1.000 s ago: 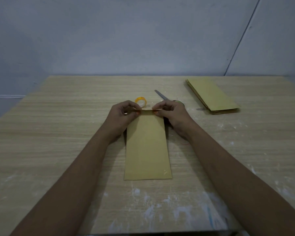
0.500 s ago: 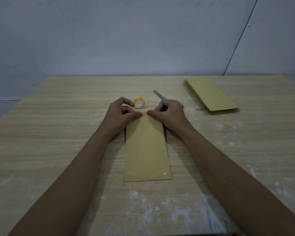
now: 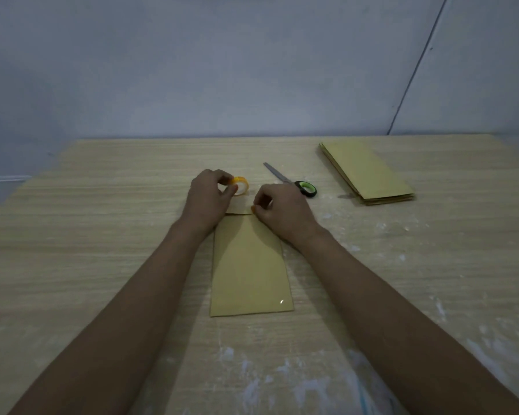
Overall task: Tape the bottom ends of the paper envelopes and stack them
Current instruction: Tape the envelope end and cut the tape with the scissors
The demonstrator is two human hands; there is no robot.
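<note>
Head view: the left hand (image 3: 209, 197) has been moved off the folded far end of the envelope (image 3: 249, 265) and is now curled around the tape roll (image 3: 241, 185) just beyond it, while the fold is kept pinned by the right hand (image 3: 282, 209); taping is judged next, with the stack (image 3: 367, 172) far right

Counter (image 3: 102, 250): pale wood-grain, matt, white smears. Envelope (image 3: 249, 274): matt brown paper, glossy strip at near end. Scissors (image 3: 288, 179): metal blades, plastic handle. Tape roll (image 3: 241, 185): glossy.
</note>
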